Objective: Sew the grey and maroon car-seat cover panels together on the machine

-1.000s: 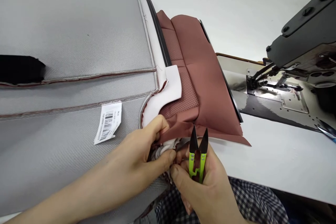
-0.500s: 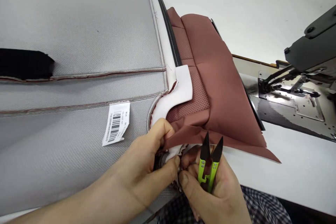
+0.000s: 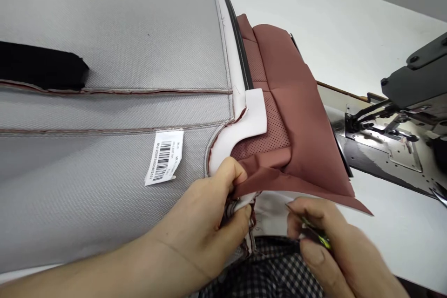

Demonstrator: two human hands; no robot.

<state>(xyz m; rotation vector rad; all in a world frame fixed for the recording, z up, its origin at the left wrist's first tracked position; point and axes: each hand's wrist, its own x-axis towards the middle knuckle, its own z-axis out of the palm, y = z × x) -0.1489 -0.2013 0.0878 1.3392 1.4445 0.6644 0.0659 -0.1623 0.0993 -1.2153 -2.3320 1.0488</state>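
Note:
A sewn cover lies across the table, its grey backing (image 3: 157,51) up on the left and its reddish-brown leather-like panel (image 3: 296,88) folded out on the right. My left hand (image 3: 216,214) pinches the cover's bunched seam edge near the front, thumb pressed against the layers. Apart from the cloth, to the right, my right hand (image 3: 335,242) is closed around green-handled thread snips (image 3: 319,237); they are blurred and mostly hidden by the fingers. Beside my left hand, a white curved strip (image 3: 256,107) sticks out from the seam. A barcode label (image 3: 164,156) is attached to the grey backing.
A sewing machine (image 3: 415,74) with a metal bed plate (image 3: 394,153) stands at the right. The white table (image 3: 349,18) extends behind the cover. A black strip (image 3: 38,65) lies on the backing at left. Checked cloth (image 3: 275,270) shows below the table's front edge.
My right hand has drawn away from the seam to the right, and the snips have turned down into its fingers. My left hand still grips the seam; the view has shifted slightly.

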